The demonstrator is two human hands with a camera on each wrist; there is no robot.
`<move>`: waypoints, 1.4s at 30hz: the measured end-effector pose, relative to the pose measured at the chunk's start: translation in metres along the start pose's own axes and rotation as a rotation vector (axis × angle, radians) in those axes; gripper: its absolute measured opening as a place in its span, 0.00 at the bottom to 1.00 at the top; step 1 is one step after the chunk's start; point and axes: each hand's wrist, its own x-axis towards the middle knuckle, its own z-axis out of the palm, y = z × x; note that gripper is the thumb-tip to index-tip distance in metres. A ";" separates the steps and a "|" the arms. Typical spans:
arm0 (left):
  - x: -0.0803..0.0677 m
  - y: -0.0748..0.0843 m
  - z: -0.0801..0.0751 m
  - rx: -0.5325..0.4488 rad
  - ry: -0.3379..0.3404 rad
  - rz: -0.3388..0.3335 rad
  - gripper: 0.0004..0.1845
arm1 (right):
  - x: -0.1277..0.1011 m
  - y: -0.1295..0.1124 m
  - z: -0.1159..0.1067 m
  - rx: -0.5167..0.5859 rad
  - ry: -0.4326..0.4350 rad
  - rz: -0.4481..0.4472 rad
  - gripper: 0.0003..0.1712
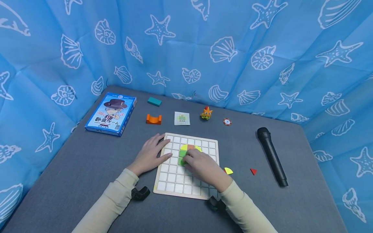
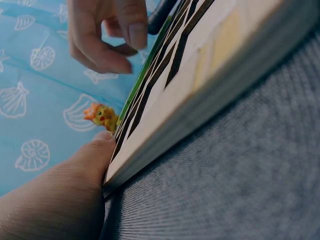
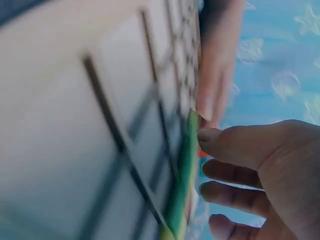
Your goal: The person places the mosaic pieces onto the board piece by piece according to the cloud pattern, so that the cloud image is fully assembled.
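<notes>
A white gridded board (image 1: 172, 177) with a pale wooden rim lies on the grey table. My left hand (image 1: 151, 156) rests on its left edge with the fingers spread; its thumb (image 2: 87, 160) touches the rim in the left wrist view. Over the middle of the board is my right hand (image 1: 204, 166), fingers bent, beside green tiles (image 1: 181, 161). Its thumb (image 3: 240, 142) is close to the green piece (image 3: 184, 185) in the right wrist view, and I see nothing between thumb and fingers. Yellow curved pieces (image 1: 184, 147) flank an orange tile (image 1: 190, 147). Some tiles are hidden under the hand.
Right of the board lie a yellow piece (image 1: 228, 170), a red triangle (image 1: 253, 171) and a black microphone (image 1: 272, 157). Behind it are a pattern card (image 1: 182, 118), orange block (image 1: 153, 119), teal block (image 1: 154, 101), toy figure (image 1: 206, 113), poker chip (image 1: 227, 121) and blue game box (image 1: 111, 114).
</notes>
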 end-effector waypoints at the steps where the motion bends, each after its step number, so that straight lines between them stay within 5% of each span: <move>1: 0.000 0.000 0.000 -0.003 0.001 0.003 0.35 | -0.002 0.004 -0.002 0.004 0.014 0.012 0.10; 6: 0.000 -0.001 0.000 -0.015 0.010 0.016 0.35 | -0.020 0.027 -0.020 -0.003 -0.012 0.187 0.14; 14: 0.000 -0.001 -0.001 -0.031 -0.005 0.014 0.34 | -0.067 0.057 -0.039 0.128 -0.318 0.612 0.24; 17: 0.000 -0.002 0.000 -0.030 -0.001 0.017 0.34 | -0.080 0.066 -0.039 0.151 -0.387 0.692 0.26; 28: 0.000 -0.001 0.000 -0.027 -0.005 0.008 0.35 | -0.087 0.071 -0.033 0.250 -0.295 0.574 0.08; 35: 0.000 -0.002 0.001 -0.032 -0.006 0.012 0.35 | -0.090 0.075 -0.029 0.185 -0.218 0.524 0.14; 42: 0.000 0.000 -0.002 -0.033 -0.006 0.009 0.35 | -0.094 0.076 -0.029 0.132 -0.233 0.521 0.14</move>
